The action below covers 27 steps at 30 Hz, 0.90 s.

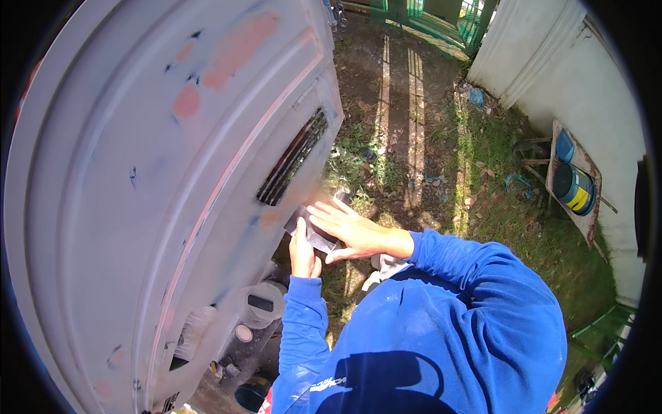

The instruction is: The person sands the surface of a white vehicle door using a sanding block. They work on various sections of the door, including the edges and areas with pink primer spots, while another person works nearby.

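My left hand point(303, 253) grips a dark grey folded sheet point(321, 239) that looks like sandpaper, its thumb on top. Over the same sheet lies my right hand point(353, 231), fingers stretched out flat and its palm toward the sheet. Both hands are just off the lower edge of a large grey panel point(103, 200), close to a dark slatted vent point(293, 157). Pink filler patches point(241, 52) and small dark marks show on the panel. What lies under my right palm is hidden.
Below the panel stands a whitish bucket point(265, 314) with a dark rectangular block point(261, 302) on its lid. A wheelbarrow point(583, 165) with a dark, yellow-banded bucket point(574, 188) leans at the white wall point(552, 55). Green fencing point(441, 27) closes the far end.
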{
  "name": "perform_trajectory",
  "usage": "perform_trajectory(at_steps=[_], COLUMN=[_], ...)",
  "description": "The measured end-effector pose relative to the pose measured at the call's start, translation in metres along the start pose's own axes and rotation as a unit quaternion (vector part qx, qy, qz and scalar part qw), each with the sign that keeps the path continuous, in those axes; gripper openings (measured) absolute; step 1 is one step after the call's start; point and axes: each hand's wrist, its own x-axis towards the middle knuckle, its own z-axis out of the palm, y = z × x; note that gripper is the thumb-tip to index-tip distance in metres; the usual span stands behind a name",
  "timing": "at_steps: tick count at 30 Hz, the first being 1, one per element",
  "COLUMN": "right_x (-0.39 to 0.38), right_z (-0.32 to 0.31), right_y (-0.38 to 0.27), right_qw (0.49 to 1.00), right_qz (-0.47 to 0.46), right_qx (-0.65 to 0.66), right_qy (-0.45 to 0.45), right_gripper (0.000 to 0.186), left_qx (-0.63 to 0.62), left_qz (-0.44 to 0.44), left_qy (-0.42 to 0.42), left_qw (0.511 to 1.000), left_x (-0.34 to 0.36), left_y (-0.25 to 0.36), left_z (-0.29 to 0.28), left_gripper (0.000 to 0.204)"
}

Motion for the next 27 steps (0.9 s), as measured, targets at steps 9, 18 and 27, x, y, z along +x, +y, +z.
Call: perform_trajectory(at_steps=[9,18,27], right_x=[-0.068,-0.175,-0.371], right_z=[0.023,-0.099,-0.242], right_y=[0.051,0.194,0.363], right_qw=[0.45,0.616,0.693], right_qz=[0.427,0.53,0.63], right_qx=[0.766,0.574,0.315], right_qy=[0.171,0.105,0.155], right_gripper=[0.054,0.036,0.036], left_qx=[0.055,0.467,0.747], left_qz=[-0.005,0.492,0.52], left_qy=[-0.044,0.21,0.309], left_qw=[0.997,0.704,0.276], left_x=[-0.031,0.065,0.165], left_y=[-0.061,0.099,0.141], left_z=[0.08,0.146,0.215], left_gripper=[0.043,0.026,0.024])
